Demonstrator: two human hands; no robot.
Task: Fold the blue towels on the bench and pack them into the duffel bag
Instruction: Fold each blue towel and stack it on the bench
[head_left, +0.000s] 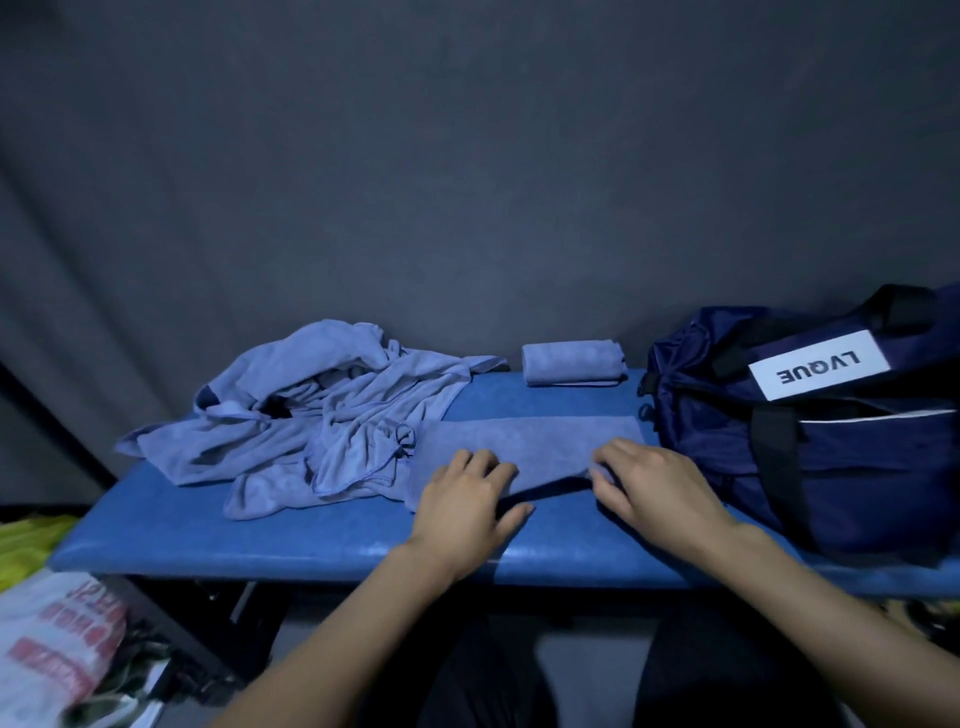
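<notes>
A flat, partly folded blue towel (530, 447) lies in the middle of the blue padded bench (291, 540). My left hand (462, 506) rests on its near left part, fingers curled at the edge. My right hand (654, 483) pinches the towel's near right corner, lifted a little off the bench. A heap of crumpled blue towels (322, 415) covers the left half of the bench. One folded towel (571, 362) sits at the bench's back edge. The navy duffel bag (831, 441) with a white label stands at the right end.
A dark fabric backdrop hangs behind the bench. Below left lie a printed plastic bag (57, 639) and something yellow-green (31, 545). A dark bar (78, 452) slants down at the left. My dark-trousered legs are under the bench's front edge.
</notes>
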